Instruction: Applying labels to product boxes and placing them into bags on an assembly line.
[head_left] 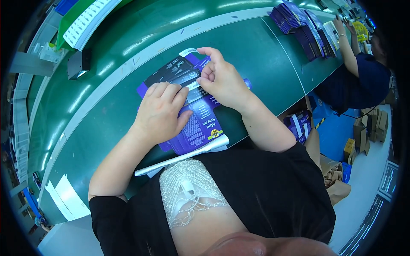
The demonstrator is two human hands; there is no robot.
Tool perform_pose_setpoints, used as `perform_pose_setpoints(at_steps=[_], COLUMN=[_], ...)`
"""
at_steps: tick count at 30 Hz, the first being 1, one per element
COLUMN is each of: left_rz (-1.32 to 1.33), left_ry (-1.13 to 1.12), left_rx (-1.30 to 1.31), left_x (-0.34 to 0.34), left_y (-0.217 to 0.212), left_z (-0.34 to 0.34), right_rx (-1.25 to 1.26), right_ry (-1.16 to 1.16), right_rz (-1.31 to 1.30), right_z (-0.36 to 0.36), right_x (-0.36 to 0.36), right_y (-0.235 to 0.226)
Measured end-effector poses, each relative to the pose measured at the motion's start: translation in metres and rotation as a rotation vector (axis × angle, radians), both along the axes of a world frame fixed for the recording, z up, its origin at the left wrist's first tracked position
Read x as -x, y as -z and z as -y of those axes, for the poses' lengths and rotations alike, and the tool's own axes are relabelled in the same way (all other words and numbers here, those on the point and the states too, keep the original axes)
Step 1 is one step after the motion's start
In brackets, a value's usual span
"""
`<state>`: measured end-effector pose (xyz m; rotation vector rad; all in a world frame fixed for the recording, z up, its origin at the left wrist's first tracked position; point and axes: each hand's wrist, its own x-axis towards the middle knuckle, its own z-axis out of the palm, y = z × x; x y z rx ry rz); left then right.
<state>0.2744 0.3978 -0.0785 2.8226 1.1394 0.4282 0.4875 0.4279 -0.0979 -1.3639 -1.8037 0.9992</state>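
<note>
Flat, unfolded purple and black printed cartons [194, 126] lie stacked in front of me on the green table. My left hand [160, 109] rests on their left part, thumb apart, its fingertips close to a small white label [194, 85] on the printed surface. At the other end of that label, my right hand [222, 79] has its thumb and curled fingers closed together. Its index finger stretches out toward a second, curved white label [188, 52] at the cartons' far edge. Whether that fingertip touches this label is hard to make out. A curled white sheet [188, 154] lies between the cartons and my chest.
More purple cartons [305, 32] are stacked at the far right, near a co-worker's arms [351, 55]. A black box-shaped device [79, 65] and a green tray [70, 23] with white label sheets [89, 23] stand far left. White papers [66, 198] lie near left.
</note>
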Motion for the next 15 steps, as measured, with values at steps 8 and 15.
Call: perform_pose_setpoints(at_steps=[8,15], left_rz=[-0.001,-0.018], left_ry=[0.009,0.000], left_rx=[-0.044,-0.034], left_x=[-0.011,-0.019], left_y=[0.000,0.001], left_z=[-0.001,-0.005], right_rx=[0.029,0.017], right_ry=[-0.013,-0.040], right_rz=[-0.009,0.014], right_z=[-0.003,-0.007], right_x=[-0.009,-0.013], right_y=[0.001,0.000])
